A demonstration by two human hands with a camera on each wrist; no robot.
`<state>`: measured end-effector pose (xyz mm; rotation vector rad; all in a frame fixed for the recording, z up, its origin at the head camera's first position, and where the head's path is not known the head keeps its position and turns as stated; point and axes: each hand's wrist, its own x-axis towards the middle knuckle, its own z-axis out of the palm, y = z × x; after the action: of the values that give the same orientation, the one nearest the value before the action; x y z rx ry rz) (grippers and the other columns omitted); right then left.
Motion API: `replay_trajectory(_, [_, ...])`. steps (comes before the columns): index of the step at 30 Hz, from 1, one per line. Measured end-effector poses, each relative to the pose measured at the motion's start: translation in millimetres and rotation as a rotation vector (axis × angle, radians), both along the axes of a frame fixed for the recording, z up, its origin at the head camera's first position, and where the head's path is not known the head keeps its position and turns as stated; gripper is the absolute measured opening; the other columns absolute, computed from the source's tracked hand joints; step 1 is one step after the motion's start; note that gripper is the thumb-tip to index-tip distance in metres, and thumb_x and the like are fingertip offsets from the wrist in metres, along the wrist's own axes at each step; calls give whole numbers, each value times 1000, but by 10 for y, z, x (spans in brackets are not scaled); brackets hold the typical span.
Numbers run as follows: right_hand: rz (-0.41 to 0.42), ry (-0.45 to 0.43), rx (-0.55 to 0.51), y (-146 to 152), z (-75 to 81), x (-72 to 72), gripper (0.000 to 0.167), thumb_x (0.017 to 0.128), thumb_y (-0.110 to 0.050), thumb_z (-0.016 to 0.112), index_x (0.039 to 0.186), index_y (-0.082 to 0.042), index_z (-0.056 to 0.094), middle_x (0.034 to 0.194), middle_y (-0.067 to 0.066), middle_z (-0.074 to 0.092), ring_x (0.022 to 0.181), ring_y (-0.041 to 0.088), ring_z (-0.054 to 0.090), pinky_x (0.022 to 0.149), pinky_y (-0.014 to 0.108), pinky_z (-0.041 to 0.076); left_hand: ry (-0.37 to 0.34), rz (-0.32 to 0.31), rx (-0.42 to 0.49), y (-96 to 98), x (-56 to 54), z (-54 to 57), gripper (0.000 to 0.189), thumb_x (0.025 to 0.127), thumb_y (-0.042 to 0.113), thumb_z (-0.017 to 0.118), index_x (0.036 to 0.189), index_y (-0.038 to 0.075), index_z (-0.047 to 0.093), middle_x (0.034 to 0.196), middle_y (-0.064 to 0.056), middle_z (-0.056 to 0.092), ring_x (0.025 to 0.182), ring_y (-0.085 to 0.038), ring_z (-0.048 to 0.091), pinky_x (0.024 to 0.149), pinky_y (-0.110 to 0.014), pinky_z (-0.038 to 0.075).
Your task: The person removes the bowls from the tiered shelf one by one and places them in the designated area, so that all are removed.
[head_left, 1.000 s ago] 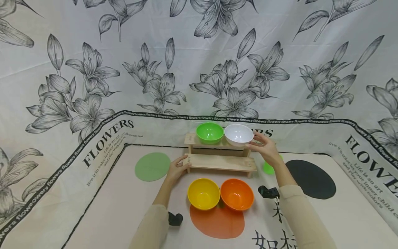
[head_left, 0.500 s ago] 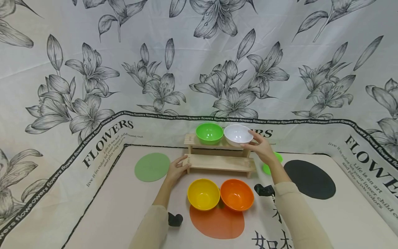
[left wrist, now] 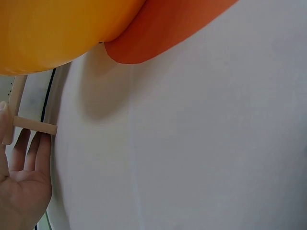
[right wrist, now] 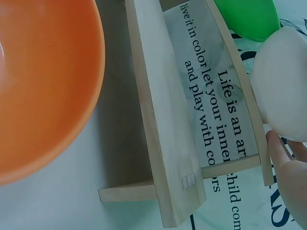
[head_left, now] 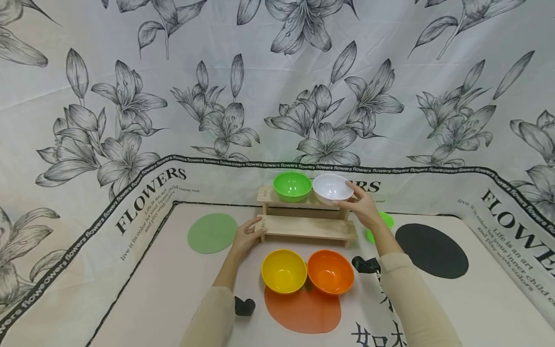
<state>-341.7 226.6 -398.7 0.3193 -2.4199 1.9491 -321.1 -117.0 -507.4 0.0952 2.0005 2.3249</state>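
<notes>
A two-tier wooden stand (head_left: 308, 225) holds a green bowl (head_left: 292, 186) and a white bowl (head_left: 332, 188) side by side on its upper board. My right hand (head_left: 363, 206) holds the white bowl at its right side, fingers by the rim and thumb low on the wall. In the right wrist view that thumb (right wrist: 274, 143) lies where the white bowl meets the board. My left hand (head_left: 246, 236) grips the left end of the lower board; the left wrist view has its fingers (left wrist: 42, 153) behind the stand's leg.
In front of the stand, a yellow bowl (head_left: 284, 271) and an orange bowl (head_left: 330, 272) sit against each other. A bright green object (head_left: 386, 220) is partly hidden behind my right forearm. A flower-printed cloth (head_left: 208, 130) hangs close behind the stand.
My right hand has shifted slightly left along the white bowl, uncovering more of the bright green object. The bowls and my left hand look nearly unchanged.
</notes>
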Motion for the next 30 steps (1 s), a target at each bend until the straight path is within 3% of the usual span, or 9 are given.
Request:
replay_trajectory(7, [-37, 8, 15, -3, 1, 8, 89, 82, -11, 72, 150, -4, 16, 154, 20, 18, 119, 40, 42, 79, 12, 45, 6, -25, -25, 3, 121, 183, 55, 88, 0, 64, 137, -6, 42, 130, -33, 47, 113, -33, 56, 95, -45, 47])
replay_trajectory(12, [-50, 9, -1, -3, -7, 24, 88, 82, -11, 72, 150, -4, 17, 154, 18, 18, 116, 35, 43, 81, 12, 45, 3, -21, -21, 1, 143, 202, 54, 88, 0, 63, 137, -6, 42, 131, -33, 47, 111, -30, 58, 95, -45, 47])
replay_trajectory(15, [-58, -1, 1, -1, -5, 37, 88, 82, -11, 73, 150, -4, 17, 155, 17, 17, 119, 36, 42, 89, 16, 45, 4, -21, -13, -6, 138, 193, 54, 88, -1, 63, 137, -6, 42, 131, -34, 47, 110, -29, 58, 95, -45, 47])
replay_trajectory(19, [-68, -5, 16, 4, -1, 55, 89, 82, -13, 73, 150, -5, 17, 155, 16, 16, 123, 37, 40, 103, 32, 40, 8, -21, -10, -10, 133, 186, 54, 88, -1, 63, 137, -6, 42, 131, -34, 47, 108, -27, 59, 95, -45, 47])
replay_trajectory(23, [-77, 7, 26, 8, -11, 63, 89, 81, -13, 74, 150, -5, 17, 155, 16, 16, 125, 37, 39, 108, 43, 35, 15, -21, -10, -11, 135, 184, 54, 88, -1, 63, 137, -7, 42, 130, -34, 47, 106, -25, 60, 95, -47, 47])
replay_trajectory(30, [-69, 2, -12, 27, -34, 144, 89, 82, -9, 73, 150, -8, 16, 157, 13, 11, 131, 38, 34, 110, 41, 33, 24, 30, -9, 9, 5, -36, 53, 87, 2, 66, 135, -2, 47, 128, -31, 51, 105, -25, 61, 87, -38, 53])
